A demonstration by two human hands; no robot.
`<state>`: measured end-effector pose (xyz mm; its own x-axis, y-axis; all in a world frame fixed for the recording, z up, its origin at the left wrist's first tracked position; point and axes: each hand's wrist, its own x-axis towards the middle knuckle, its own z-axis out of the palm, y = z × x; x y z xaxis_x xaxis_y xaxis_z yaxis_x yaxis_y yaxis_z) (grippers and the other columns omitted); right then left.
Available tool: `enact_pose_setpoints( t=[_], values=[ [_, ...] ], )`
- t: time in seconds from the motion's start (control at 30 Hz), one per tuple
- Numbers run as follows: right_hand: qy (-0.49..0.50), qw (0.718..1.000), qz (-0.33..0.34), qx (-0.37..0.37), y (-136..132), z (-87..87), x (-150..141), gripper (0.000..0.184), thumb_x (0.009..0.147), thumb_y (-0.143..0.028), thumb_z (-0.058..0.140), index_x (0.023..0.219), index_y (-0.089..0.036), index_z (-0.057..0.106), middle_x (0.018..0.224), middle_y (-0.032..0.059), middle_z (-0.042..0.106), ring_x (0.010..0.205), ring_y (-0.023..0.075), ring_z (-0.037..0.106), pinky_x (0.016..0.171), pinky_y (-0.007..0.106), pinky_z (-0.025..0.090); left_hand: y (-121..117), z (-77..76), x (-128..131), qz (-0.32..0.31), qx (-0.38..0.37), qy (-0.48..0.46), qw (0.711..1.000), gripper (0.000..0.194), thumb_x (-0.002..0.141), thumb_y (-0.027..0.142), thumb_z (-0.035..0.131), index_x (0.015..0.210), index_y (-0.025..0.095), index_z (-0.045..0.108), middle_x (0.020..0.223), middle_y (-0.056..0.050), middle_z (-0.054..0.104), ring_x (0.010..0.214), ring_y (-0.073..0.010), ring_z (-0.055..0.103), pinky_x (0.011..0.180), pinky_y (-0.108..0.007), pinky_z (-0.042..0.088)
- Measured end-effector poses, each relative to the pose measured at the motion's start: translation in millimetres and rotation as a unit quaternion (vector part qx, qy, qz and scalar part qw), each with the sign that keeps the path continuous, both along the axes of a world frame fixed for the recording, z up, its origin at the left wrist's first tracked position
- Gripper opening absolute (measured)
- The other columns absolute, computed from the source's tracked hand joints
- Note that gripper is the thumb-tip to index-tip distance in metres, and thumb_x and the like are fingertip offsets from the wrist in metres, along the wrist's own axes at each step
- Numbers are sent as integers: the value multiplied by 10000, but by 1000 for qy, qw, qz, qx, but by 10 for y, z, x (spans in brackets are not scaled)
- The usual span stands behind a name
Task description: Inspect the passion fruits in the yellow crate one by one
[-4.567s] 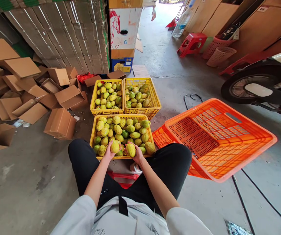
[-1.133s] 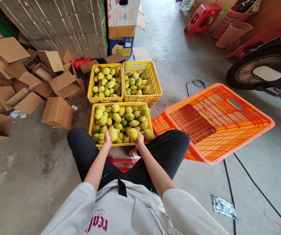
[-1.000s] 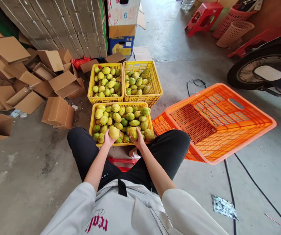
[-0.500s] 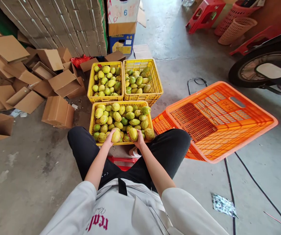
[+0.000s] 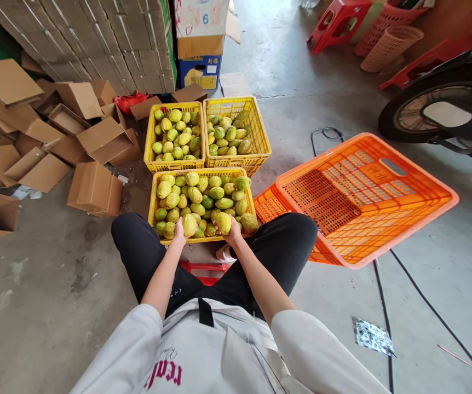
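Note:
In the head view, my left hand (image 5: 180, 232) is closed around a plump yellow fruit (image 5: 189, 225). A second yellow fruit (image 5: 223, 223), oval with a slightly lumpy skin, sits in my right hand (image 5: 233, 234), fingers wrapped around its side. I cannot tell the exact kind of fruit. Both hands are over the near edge of a yellow crate (image 5: 152, 200), which is filled with similar yellow and green fruit (image 5: 197, 209). Behind it stand two more yellow crates, the left one (image 5: 149, 143) and the right one (image 5: 259, 127), both holding such fruit.
An orange crate (image 5: 420, 210) lies tilted to my right. Cardboard boxes (image 5: 96, 186) are heaped on the left, before stacked flattened cartons (image 5: 96, 49). Cables (image 5: 387, 323) run over the floor at right. A motorcycle wheel (image 5: 425, 115) and a red stool (image 5: 338, 24) stand farther off.
Both hands keep hold of a fruit each, and the fruit have been turned in the fingers. The camera has tilted downward since the oldest frame, and the hands have shifted slightly.

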<state>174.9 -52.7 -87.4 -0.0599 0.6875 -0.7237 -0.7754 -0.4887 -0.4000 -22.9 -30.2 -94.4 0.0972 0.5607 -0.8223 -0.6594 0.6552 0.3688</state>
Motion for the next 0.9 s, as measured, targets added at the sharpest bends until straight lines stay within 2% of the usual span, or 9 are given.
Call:
enact_pose_setpoints(
  t=[0.13,0.23,0.33,0.4,0.5,0.6,0.7,0.8,0.9],
  values=[
    [26,1000,-16,-4,-19,27,9,413,1042,-531,419,928,-187,619,674,55,692,533,175,628,370,227,433,-12,120,43,15,7,-31,999,468,1032,436,428,1311,111,617,968,-146,758,963,-293,758,832,-425,636],
    [48,997,-53,7,-49,49,9,305,1032,-466,513,961,-192,627,744,32,713,560,140,643,433,207,496,-10,202,44,8,17,-70,997,396,1012,431,496,1205,122,651,907,-132,754,931,-278,757,843,-422,636],
    [35,997,-62,11,-70,61,3,97,956,-323,648,993,-239,614,807,12,737,668,169,717,555,259,606,-13,243,27,-12,18,-88,996,324,980,406,552,1144,147,657,854,-100,745,876,-258,754,876,-454,634],
    [23,998,-51,15,-76,63,-1,104,917,-280,671,1001,-248,618,831,18,753,730,202,749,636,321,650,-27,244,20,-25,27,-94,995,319,959,396,573,1154,159,657,832,-78,739,843,-246,751,912,-495,625],
    [21,1000,-15,5,-75,61,-4,163,932,-353,616,980,-202,654,816,66,764,691,220,748,555,305,620,-53,227,33,-40,27,-65,997,324,932,371,614,1174,159,652,807,-64,730,806,-242,754,878,-485,635],
    [20,1000,-2,0,-65,63,-9,244,959,-388,535,942,-177,657,751,84,753,581,201,705,436,254,535,-61,219,56,-49,16,-33,998,308,939,372,605,1139,142,653,805,-81,730,737,-228,746,685,-351,641],
    [12,1000,-10,-4,-52,66,-20,238,964,-385,495,924,-194,632,682,63,727,512,190,667,403,242,497,-36,230,52,-40,12,-15,999,332,971,428,544,1073,135,661,751,-77,707,591,-178,680,509,-256,564],
    [5,1000,-14,-7,-35,63,-25,228,952,-405,498,936,-211,617,649,47,705,480,198,649,366,245,455,2,240,17,-1,-10,-14,1000,394,998,472,448,1067,149,663,727,-78,688,561,-170,646,476,-250,537],
    [9,1000,-22,-3,-21,57,-17,226,942,-419,513,955,-220,618,662,46,706,518,216,672,371,257,463,21,232,-10,19,-41,-17,999,393,996,428,402,1123,163,663,750,-94,689,687,-230,703,564,-322,596]
  ],
)
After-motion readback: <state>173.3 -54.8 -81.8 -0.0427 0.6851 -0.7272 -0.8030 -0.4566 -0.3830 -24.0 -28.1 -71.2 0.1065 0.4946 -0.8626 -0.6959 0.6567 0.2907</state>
